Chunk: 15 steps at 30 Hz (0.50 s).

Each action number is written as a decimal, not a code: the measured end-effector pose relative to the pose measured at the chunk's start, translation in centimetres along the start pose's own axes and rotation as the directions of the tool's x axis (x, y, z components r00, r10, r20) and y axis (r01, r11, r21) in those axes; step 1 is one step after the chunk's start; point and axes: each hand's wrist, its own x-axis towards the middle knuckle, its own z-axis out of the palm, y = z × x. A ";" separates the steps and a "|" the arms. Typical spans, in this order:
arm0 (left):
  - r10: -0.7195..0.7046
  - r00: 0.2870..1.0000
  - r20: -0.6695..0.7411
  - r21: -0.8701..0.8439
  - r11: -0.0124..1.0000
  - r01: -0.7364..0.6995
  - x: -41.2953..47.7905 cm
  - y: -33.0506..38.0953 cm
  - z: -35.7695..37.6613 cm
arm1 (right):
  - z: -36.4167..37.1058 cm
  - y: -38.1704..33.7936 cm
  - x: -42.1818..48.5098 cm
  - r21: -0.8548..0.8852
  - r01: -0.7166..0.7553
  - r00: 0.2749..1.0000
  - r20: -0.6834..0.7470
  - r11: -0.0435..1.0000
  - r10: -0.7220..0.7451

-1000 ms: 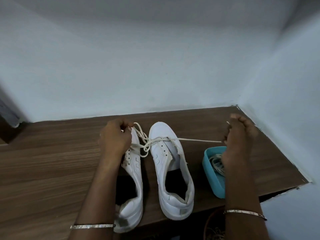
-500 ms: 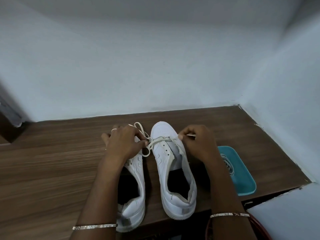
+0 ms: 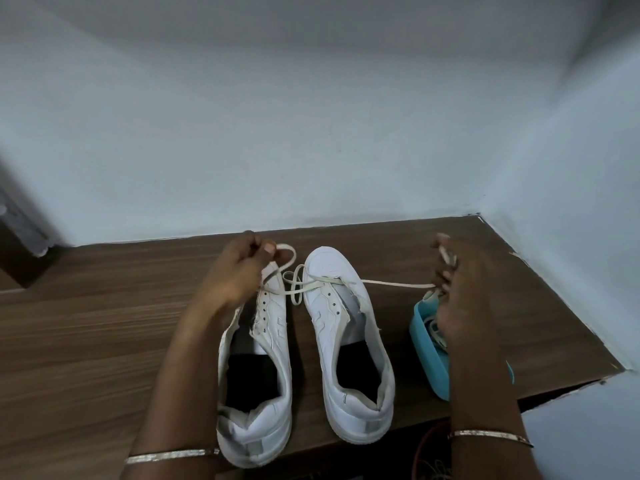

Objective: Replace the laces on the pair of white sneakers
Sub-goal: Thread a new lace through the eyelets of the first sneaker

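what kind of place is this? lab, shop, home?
Probably a room in a home, not a lab: a wood-grain table set into a corner of plain pale painted walls, with a pair of white sneakers and a small blue tray on it.

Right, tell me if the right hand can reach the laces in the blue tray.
Probably yes: the right hand hangs above the blue tray and its laces, nothing between. But it pinches the taut lace, so it must let go first.
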 end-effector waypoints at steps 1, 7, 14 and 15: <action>0.011 1.000 0.003 -0.124 0.992 -0.011 0.0 0.3 -0.1 | 0.3 0.3 0.1 -0.194 0.047 0.999 0.037 0.980 -0.040; 0.028 0.994 -0.104 -0.503 0.861 -0.077 0.4 0.9 -1.0 | 2.2 2.6 -0.3 -0.708 0.411 0.864 0.503 0.575 0.001; 0.301 0.953 0.037 0.534 0.800 -0.274 -0.6 0.7 1.4 | 3.5 3.5 -0.6 -0.743 0.476 0.855 0.515 0.471 -0.052; 0.265 0.962 0.072 0.690 0.683 -0.240 -0.8 0.7 1.8 | 3.4 3.5 -0.5 -0.743 0.442 0.878 0.473 0.503 -0.073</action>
